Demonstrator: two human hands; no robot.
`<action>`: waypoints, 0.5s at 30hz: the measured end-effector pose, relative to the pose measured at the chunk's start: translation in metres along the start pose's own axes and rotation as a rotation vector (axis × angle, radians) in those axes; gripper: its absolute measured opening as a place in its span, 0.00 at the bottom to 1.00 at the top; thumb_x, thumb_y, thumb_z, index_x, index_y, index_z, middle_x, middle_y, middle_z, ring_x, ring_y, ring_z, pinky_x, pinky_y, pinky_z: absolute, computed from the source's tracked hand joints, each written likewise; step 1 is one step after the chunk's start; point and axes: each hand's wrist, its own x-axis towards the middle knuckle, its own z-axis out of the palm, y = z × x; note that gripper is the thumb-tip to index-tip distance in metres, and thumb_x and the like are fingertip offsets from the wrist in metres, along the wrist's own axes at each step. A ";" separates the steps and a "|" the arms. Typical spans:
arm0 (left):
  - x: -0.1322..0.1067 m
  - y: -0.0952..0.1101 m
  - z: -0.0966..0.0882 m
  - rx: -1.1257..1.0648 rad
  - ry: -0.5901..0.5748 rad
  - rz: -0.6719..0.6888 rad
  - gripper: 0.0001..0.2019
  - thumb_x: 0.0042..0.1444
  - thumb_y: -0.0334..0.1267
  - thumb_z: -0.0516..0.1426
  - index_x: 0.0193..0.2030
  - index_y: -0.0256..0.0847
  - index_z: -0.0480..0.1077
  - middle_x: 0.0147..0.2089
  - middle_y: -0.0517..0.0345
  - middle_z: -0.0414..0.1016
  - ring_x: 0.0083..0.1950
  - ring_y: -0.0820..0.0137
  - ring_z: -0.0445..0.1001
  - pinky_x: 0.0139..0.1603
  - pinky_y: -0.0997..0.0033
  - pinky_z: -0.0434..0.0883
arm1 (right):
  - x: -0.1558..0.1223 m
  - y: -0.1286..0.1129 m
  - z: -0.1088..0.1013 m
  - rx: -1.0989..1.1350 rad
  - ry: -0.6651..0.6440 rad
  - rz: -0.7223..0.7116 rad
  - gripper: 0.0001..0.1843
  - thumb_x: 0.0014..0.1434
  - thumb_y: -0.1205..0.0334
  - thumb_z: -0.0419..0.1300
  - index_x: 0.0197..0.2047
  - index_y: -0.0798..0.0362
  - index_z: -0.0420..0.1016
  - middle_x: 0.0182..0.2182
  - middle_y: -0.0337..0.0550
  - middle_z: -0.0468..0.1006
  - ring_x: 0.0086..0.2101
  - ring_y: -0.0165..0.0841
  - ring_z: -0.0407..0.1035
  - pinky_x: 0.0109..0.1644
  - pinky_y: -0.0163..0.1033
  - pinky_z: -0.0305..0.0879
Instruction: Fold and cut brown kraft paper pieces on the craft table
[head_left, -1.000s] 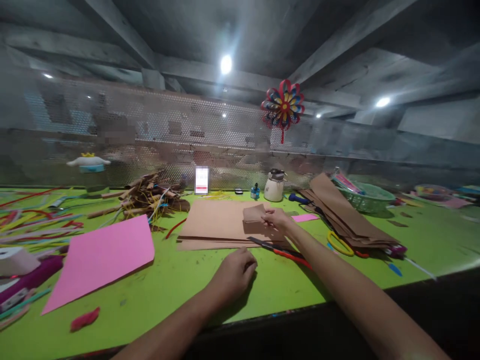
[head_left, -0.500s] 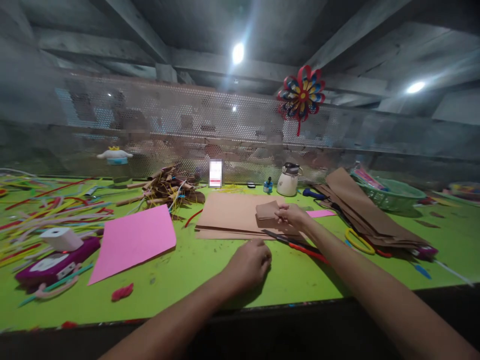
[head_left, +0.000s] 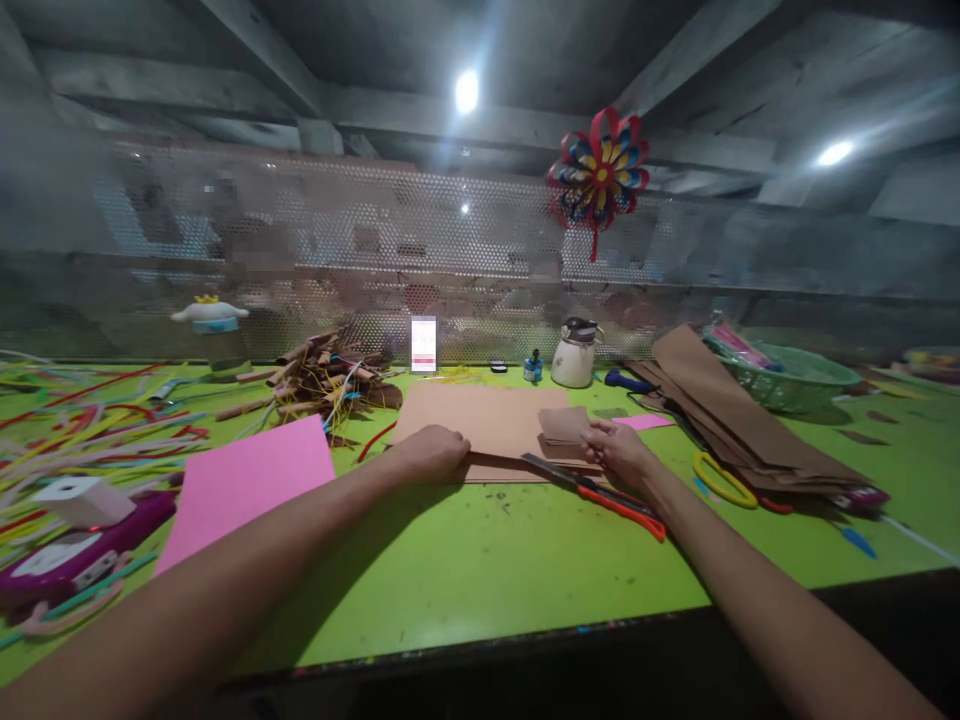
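Large brown paper sheets lie stacked in the middle of the green table. My left hand is closed at their front left edge, pinching the top sheet, which appears slightly raised from the one below. Small brown paper pieces rest over the right part of the stack. The fingers of my right hand are closed on the right edge of these pieces. Scissors with red handles lie just in front, blades over the stack's front edge and partly beneath my right hand.
Left of me are a pink sheet, a purple power strip with a white plug, and many coloured strips. Behind stand a brown scrap pile, a lit phone and a white jug. Folded brown paper and a green basket are at right.
My left hand has moved from the bare table up and left onto the large brown sheets. My right hand and the small pieces have shifted slightly right. The view has turned a little.
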 end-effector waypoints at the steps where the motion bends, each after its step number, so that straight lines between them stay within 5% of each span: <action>1: 0.001 -0.002 -0.001 0.005 0.010 -0.007 0.10 0.53 0.36 0.52 0.34 0.36 0.73 0.29 0.47 0.76 0.28 0.63 0.73 0.30 0.67 0.65 | 0.000 -0.004 -0.004 0.027 0.011 -0.025 0.15 0.45 0.67 0.68 0.38 0.57 0.72 0.19 0.36 0.72 0.18 0.24 0.63 0.19 0.28 0.61; 10: 0.018 -0.052 -0.044 0.034 0.155 -0.225 0.11 0.56 0.33 0.49 0.38 0.37 0.72 0.32 0.48 0.75 0.31 0.64 0.71 0.31 0.70 0.61 | -0.016 -0.042 -0.014 0.202 -0.107 -0.180 0.19 0.45 0.64 0.70 0.42 0.53 0.75 0.35 0.40 0.75 0.25 0.23 0.64 0.26 0.30 0.63; 15: 0.031 -0.062 -0.061 0.051 0.248 -0.346 0.15 0.60 0.36 0.45 0.43 0.39 0.72 0.36 0.48 0.76 0.34 0.65 0.73 0.32 0.71 0.60 | -0.016 -0.036 -0.004 0.055 -0.117 -0.067 0.18 0.43 0.63 0.70 0.39 0.55 0.74 0.26 0.37 0.73 0.22 0.24 0.63 0.24 0.29 0.61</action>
